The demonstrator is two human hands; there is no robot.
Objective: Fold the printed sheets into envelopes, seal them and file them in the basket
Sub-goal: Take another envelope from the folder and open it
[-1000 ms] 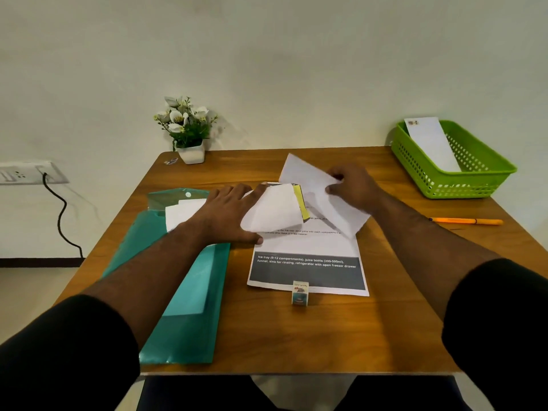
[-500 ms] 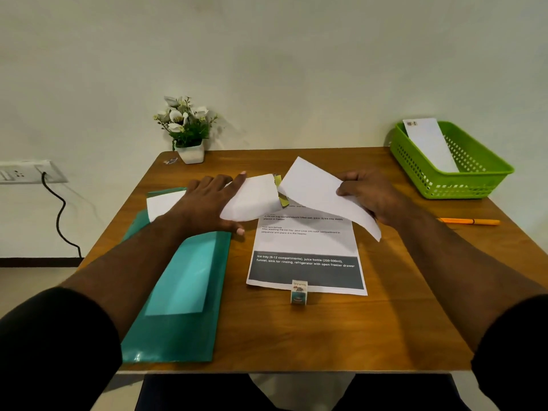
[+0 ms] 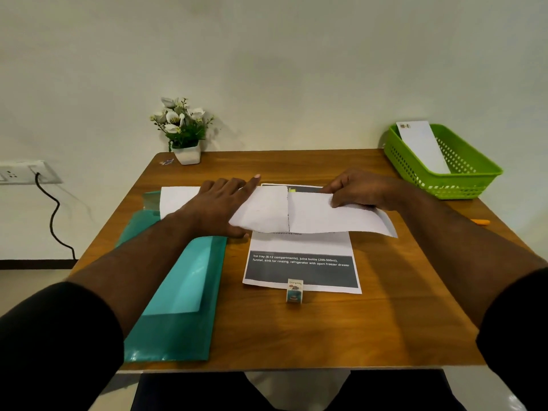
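A printed sheet lies flat mid-table with a dark text band near its front edge. Across its far half lie two white paper pieces side by side. My left hand lies flat on the left piece, fingers straight, pressing it down. My right hand pinches the right piece at its far edge, thumb on top. A small roll of patterned tape stands at the sheet's front edge. The green basket at the far right holds one white envelope.
A teal plastic folder with white paper inside lies on the left of the wooden table. A potted white flower stands at the far left corner. An orange pen lies by the right edge. A wall socket and cable are at left.
Both hands have spread apart and lowered the two white pieces until they lie nearly flat across the sheet. The folder under my left arm has shifted.
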